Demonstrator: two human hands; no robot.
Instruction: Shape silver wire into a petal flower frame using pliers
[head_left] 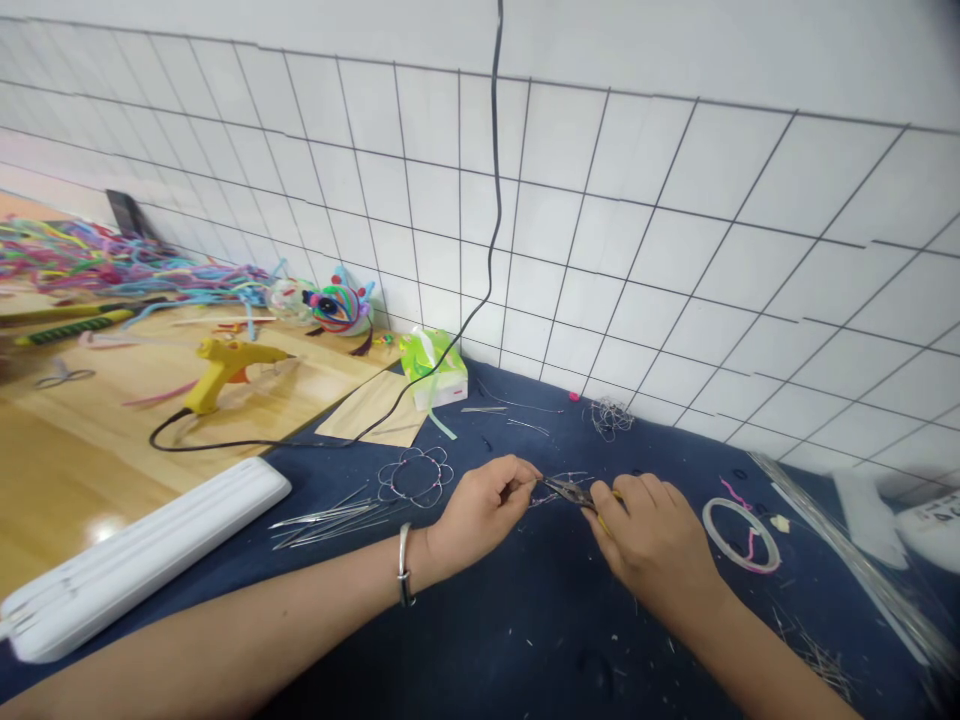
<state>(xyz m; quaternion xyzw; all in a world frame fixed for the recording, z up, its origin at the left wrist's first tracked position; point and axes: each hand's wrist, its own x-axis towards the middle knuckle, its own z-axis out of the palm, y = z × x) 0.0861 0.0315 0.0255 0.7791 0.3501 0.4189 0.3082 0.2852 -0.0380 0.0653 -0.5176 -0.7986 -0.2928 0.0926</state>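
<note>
My right hand (654, 530) is wrapped around the yellow handles of a pair of pliers (568, 492), whose dark jaws point left. Thumb and fingers of my left hand (484, 510) pinch a thin wire right at the plier tips; most of it is hidden by the fingers. Beneath and behind the jaws lies a wire shape (544, 499), partly covered, on the dark blue mat (517, 620). A flower-shaped wire ring (415, 478) with small pinkish spots rests left of my left hand, beside a bundle of straight wire pieces (330, 522).
A yellow glue gun (221, 372) lies on the wooden board at left, its black cable (491, 200) running up the wall. Nearby are a white lamp bar (150, 555), a green tissue pack (433, 365), pipe cleaners (112, 260), a tape roll (742, 535) and tangled wire (611, 418).
</note>
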